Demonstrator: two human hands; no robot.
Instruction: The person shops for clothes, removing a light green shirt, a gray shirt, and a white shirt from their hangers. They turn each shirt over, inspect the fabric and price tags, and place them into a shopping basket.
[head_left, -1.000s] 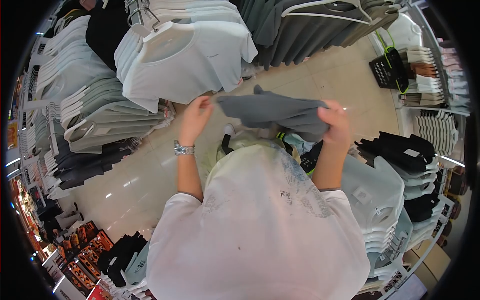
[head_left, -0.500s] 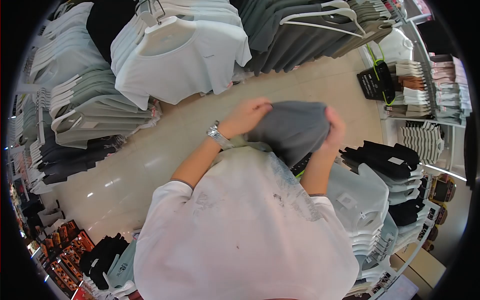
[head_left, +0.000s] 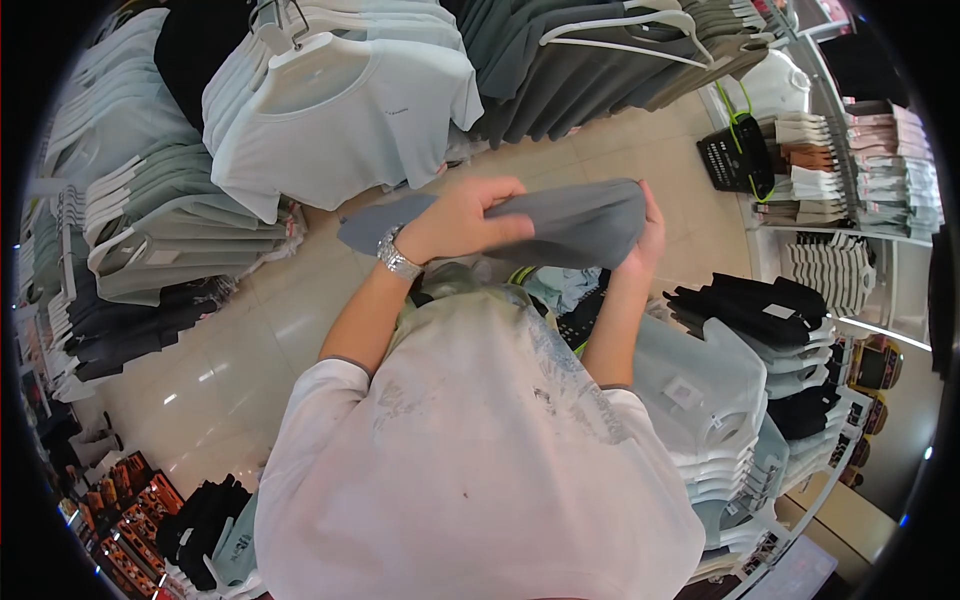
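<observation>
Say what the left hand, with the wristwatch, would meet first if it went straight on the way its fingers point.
The left hand lies pointing along the grey shirt it grips; going straight on, it would probably meet the right hand at the far end.

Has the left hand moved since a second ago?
Yes. Against the hanging white T-shirt, the left hand shifted rightward, onto the grey fabric garment.

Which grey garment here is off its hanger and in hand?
The mid-grey shirt, gripped by the left hand and right hand; the darker grey shirts hang from white hangers.
</observation>
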